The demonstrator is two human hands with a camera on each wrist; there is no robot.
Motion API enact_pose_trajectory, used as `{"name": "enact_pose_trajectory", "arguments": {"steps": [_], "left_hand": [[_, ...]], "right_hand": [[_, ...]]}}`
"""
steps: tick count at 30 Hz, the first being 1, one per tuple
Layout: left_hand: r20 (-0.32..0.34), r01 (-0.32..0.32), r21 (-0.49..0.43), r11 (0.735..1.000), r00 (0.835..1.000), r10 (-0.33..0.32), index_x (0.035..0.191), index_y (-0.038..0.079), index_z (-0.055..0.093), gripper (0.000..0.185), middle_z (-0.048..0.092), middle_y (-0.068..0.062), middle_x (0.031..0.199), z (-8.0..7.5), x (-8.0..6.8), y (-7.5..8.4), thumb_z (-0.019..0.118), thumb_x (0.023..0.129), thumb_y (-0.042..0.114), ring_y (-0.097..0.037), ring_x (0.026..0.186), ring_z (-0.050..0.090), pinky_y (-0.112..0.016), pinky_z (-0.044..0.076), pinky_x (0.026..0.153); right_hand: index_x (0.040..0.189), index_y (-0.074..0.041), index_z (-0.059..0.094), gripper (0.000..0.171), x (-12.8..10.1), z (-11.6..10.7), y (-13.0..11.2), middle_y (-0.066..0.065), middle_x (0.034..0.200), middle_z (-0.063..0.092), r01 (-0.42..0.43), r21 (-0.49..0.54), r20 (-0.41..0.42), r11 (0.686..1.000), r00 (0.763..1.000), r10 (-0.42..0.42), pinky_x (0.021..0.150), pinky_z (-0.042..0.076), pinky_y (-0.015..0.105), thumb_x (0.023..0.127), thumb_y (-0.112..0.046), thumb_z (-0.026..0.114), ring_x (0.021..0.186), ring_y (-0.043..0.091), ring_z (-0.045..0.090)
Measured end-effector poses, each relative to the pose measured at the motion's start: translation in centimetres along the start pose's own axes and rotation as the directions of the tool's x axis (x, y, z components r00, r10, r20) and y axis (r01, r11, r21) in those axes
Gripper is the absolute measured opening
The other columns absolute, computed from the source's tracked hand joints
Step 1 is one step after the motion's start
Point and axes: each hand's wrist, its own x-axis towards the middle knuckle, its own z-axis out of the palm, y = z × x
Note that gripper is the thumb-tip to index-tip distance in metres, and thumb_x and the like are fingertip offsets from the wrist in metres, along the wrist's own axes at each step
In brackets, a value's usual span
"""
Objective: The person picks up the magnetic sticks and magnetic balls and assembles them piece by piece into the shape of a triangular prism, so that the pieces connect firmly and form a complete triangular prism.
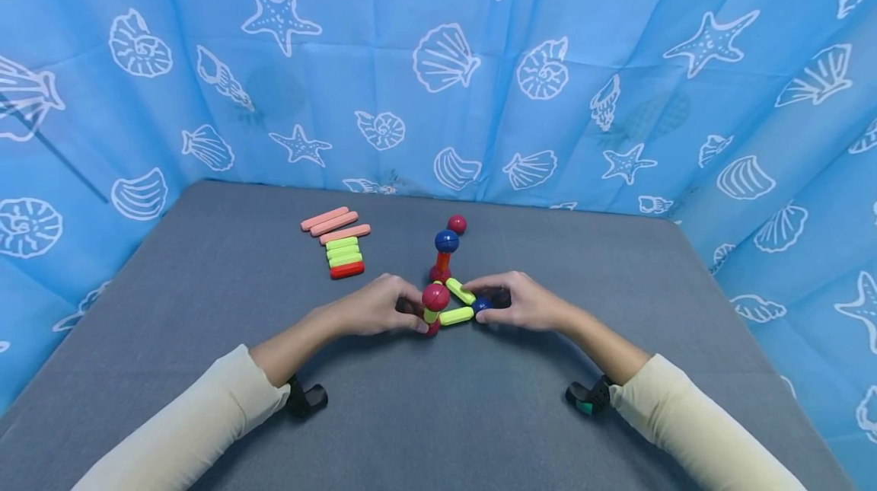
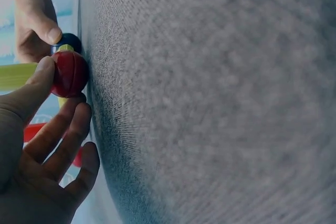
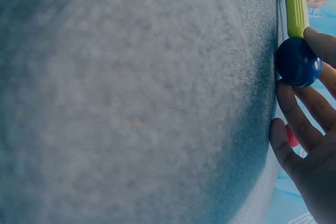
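Observation:
A small frame of magnetic balls and sticks stands on the grey table. My left hand (image 1: pixel 375 307) pinches the lower red ball (image 2: pixel 71 74) at its front left corner, thumb on one side and fingers on the other. My right hand (image 1: pixel 526 302) holds the blue ball (image 3: pixel 298 62) at the right corner between thumb and fingers. A light green stick (image 1: pixel 456 316) joins these two balls, and another green stick (image 1: pixel 460 291) runs back from the blue one. Above the left corner, a short green upright carries a red ball (image 1: pixel 435 297). At the back, a red-orange stick (image 1: pixel 443 261) carries a blue ball (image 1: pixel 447 240).
A loose red ball (image 1: pixel 457 224) lies behind the frame. To the left are several salmon sticks (image 1: pixel 334 223), several short light green sticks (image 1: pixel 343 251) and one red stick (image 1: pixel 347 270). A blue curtain (image 1: pixel 479 118) with shell prints hangs round the table (image 1: pixel 438 415).

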Motion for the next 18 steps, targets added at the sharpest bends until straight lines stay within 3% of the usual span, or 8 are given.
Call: {"name": "enact_pose_trajectory", "arguments": {"steps": [9, 11, 13, 15, 17, 18], "left_hand": [[0.021, 0.008, -0.034, 0.999, 1.000, -0.007, 0.126, 0.010, 0.067, 0.038, 0.071, 0.002, 0.108, -0.4, -0.6, -0.3, 0.075, 0.089, 0.016, -0.010, 0.091, 0.064, -0.029, 0.053, 0.086], [-0.016, -0.001, -0.029, 1.000, 1.000, 0.001, 0.127, 0.008, 0.065, 0.039, 0.071, -0.001, 0.108, -1.1, -1.0, -0.5, 0.074, 0.090, 0.013, -0.011, 0.092, 0.064, -0.031, 0.054, 0.086], [-0.098, -0.009, 0.000, 1.000, 0.995, 0.008, 0.126, 0.005, 0.066, 0.036, 0.071, -0.004, 0.105, -2.1, -1.5, -0.8, 0.072, 0.091, 0.009, -0.013, 0.092, 0.064, -0.034, 0.054, 0.085], [-0.219, -0.006, 0.061, 0.998, 0.976, 0.020, 0.123, 0.003, 0.067, 0.032, 0.071, -0.006, 0.101, -3.3, -2.0, -1.4, 0.071, 0.091, 0.006, -0.014, 0.091, 0.064, -0.036, 0.054, 0.083], [-0.349, 0.035, 0.113, 0.993, 0.937, 0.007, 0.120, 0.000, 0.069, 0.029, 0.071, -0.008, 0.100, -4.6, -2.5, -2.2, 0.070, 0.091, 0.002, -0.017, 0.090, 0.065, -0.038, 0.055, 0.079], [-0.415, 0.071, 0.139, 0.988, 0.910, -0.007, 0.118, 0.000, 0.069, 0.028, 0.072, -0.009, 0.099, -5.2, -2.8, -2.7, 0.070, 0.090, 0.001, -0.018, 0.089, 0.065, -0.038, 0.055, 0.077]], "right_hand": [[0.138, -0.004, 0.058, 0.049, -0.1, 0.1, 0.2, 0.009, 0.132, 0.063, 0.002, 0.023, 0.007, 1.000, 1.000, -0.002, 0.093, 0.051, 0.038, 0.092, -0.017, 0.071, 0.112, 0.018, 0.062], [0.138, -0.004, 0.058, 0.049, -0.2, 0.1, 0.2, 0.009, 0.132, 0.063, 0.004, 0.032, 0.008, 0.999, 1.000, -0.004, 0.093, 0.052, 0.039, 0.092, -0.017, 0.071, 0.110, 0.019, 0.062], [0.138, -0.004, 0.058, 0.049, -0.2, 0.1, 0.2, 0.009, 0.132, 0.063, 0.006, 0.036, 0.009, 0.999, 1.000, -0.006, 0.092, 0.052, 0.039, 0.093, -0.016, 0.071, 0.108, 0.019, 0.062], [0.138, -0.004, 0.058, 0.049, -0.2, 0.0, 0.1, 0.009, 0.131, 0.063, 0.005, 0.033, 0.010, 0.999, 1.000, -0.005, 0.090, 0.052, 0.038, 0.092, -0.016, 0.071, 0.106, 0.019, 0.062], [0.138, -0.004, 0.058, 0.049, -0.2, 0.0, 0.1, 0.008, 0.131, 0.063, 0.003, 0.030, 0.011, 1.000, 1.000, -0.003, 0.089, 0.052, 0.037, 0.092, -0.016, 0.071, 0.105, 0.019, 0.061], [0.138, -0.004, 0.058, 0.049, -0.2, 0.0, 0.1, 0.008, 0.131, 0.063, 0.000, 0.029, 0.012, 1.000, 1.000, -0.001, 0.089, 0.052, 0.037, 0.092, -0.016, 0.071, 0.105, 0.018, 0.061]]}}
